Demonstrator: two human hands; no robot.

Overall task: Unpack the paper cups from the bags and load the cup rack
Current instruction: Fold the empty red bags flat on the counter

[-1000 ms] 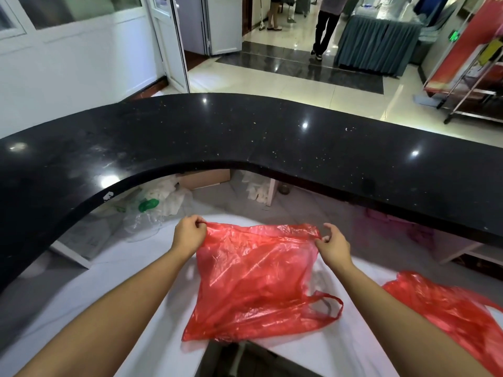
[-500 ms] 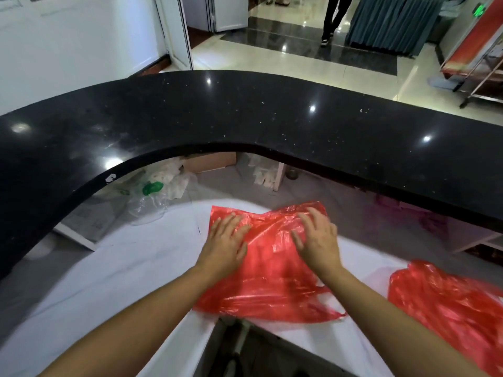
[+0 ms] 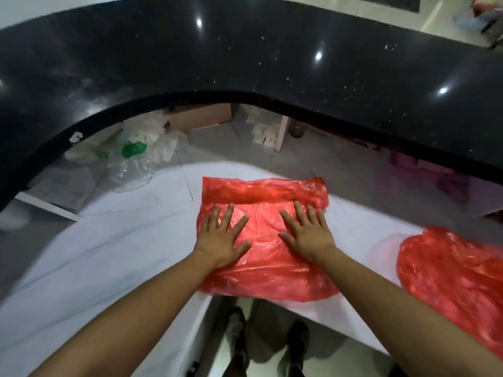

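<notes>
An empty red plastic bag (image 3: 265, 198) lies flat on the white desk (image 3: 114, 240) in front of me, its far edge folded back toward me. My left hand (image 3: 221, 236) rests palm down on the bag's left half, fingers spread. My right hand (image 3: 307, 232) presses flat on the right half in the same way. Neither hand grips anything. A second red plastic bag (image 3: 451, 278) lies crumpled at the right edge of the desk. No paper cups or cup rack are in view.
A curved black counter (image 3: 245, 55) rises beyond the desk. Crumpled clear plastic with a green piece (image 3: 133, 149) sits at the desk's far left, by a cardboard box (image 3: 201, 118). My feet (image 3: 266, 346) show below the desk's near edge.
Both hands let go of the bag's top edge and now lie flat on it. The bag's far edge has been folded over toward me, and my head has tilted downward.
</notes>
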